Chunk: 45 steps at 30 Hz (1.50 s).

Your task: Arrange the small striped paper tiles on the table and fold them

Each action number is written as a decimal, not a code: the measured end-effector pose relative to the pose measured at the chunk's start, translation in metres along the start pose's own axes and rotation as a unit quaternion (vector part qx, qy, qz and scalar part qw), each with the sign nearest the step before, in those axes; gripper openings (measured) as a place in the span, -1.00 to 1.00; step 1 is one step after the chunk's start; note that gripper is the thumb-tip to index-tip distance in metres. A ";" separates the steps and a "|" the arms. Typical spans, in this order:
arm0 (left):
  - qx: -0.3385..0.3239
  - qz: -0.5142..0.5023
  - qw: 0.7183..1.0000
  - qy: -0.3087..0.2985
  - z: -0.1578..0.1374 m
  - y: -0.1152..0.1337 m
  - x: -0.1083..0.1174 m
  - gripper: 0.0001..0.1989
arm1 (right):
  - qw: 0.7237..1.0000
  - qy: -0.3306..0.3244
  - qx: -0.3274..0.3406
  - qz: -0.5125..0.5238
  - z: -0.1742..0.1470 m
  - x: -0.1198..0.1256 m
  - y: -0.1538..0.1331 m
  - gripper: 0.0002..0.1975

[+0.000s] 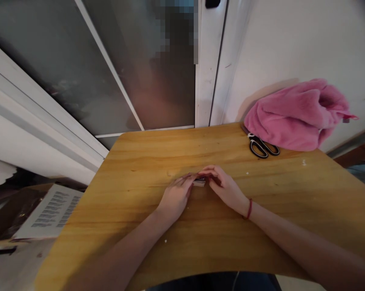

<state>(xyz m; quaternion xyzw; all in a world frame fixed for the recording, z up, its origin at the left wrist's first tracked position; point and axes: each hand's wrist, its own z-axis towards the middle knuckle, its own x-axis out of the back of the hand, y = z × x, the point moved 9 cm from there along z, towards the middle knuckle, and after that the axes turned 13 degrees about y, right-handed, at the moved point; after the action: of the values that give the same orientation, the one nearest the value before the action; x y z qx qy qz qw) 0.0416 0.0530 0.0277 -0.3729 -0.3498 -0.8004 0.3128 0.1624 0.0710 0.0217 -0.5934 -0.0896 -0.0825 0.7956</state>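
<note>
A small stack of thin, pale-edged pieces (199,182) sits low over the wooden table between my hands; its exact kind is hard to make out. My left hand (177,195) closes on its left side, with the fingers reaching across the far edge. From the other side, my right hand (223,186) curves around it with bent fingers, its fingertips meeting those of the left. A red cord bracelet circles my right wrist. The fingers cover most of the stack, so mainly its near edge shows.
Black-handled scissors (263,146) lie partly under a pink plush cloth (294,115) at the table's far right. Tiny white scraps dot the wooden table (158,153). Sliding doors (109,72) stand behind it, and an open cardboard box (53,212) is at the left.
</note>
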 end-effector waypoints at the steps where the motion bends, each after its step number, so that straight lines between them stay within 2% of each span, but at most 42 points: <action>1: 0.001 0.000 1.000 -0.001 0.000 0.000 0.000 -0.66 | 1.000 -0.002 0.003 -0.001 -0.001 0.000 0.000 -0.69; 8: 0.009 0.000 1.000 0.002 0.001 -0.001 0.001 -0.68 | 1.000 -0.008 0.002 0.018 -0.002 -0.002 -0.005 -0.68; 12: -0.004 -0.007 1.000 -0.006 0.000 0.001 0.001 -0.68 | 0.998 0.013 -0.031 0.048 -0.001 0.001 0.000 -0.73; 16: -0.029 0.015 0.999 -0.029 -0.002 0.004 -0.003 -0.67 | 0.995 0.063 -0.054 0.060 -0.007 0.004 0.006 -0.76; 18: -0.035 0.025 0.999 -0.034 -0.003 0.004 -0.006 -0.65 | 0.998 0.069 -0.013 0.001 -0.013 0.003 -0.002 -0.70; 20: -0.032 0.029 0.999 -0.030 -0.003 0.002 -0.007 -0.64 | 0.994 0.040 0.054 -0.081 -0.020 -0.003 -0.016 -0.58; 24: -0.040 0.020 0.999 -0.028 -0.001 0.001 -0.009 -0.67 | 0.965 -0.018 0.153 -0.212 -0.031 -0.015 -0.030 -0.42; 28: -0.030 0.011 0.999 -0.033 0.003 0.001 -0.007 -0.71 | 0.930 -0.037 0.185 -0.315 -0.032 -0.021 -0.024 -0.42; 31: -0.020 0.012 0.999 -0.034 0.004 0.001 -0.005 -0.71 | 0.919 -0.035 0.193 -0.343 -0.032 -0.023 -0.022 -0.41; 38: -0.002 -0.008 1.000 -0.021 0.004 -0.002 -0.005 -0.73 | 0.937 0.019 0.160 -0.310 -0.020 -0.011 -0.023 -0.52; 45: 0.008 -0.024 1.000 -0.015 0.004 -0.001 -0.003 -0.74 | 0.967 0.010 0.140 -0.213 -0.018 -0.015 -0.024 -0.58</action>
<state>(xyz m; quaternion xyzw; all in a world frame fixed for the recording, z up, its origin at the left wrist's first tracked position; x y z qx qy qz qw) 0.0441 0.0574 0.0274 -0.3736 -0.3699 -0.7993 0.2912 0.1430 0.0471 0.0348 -0.4426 -0.2166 -0.2430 0.8356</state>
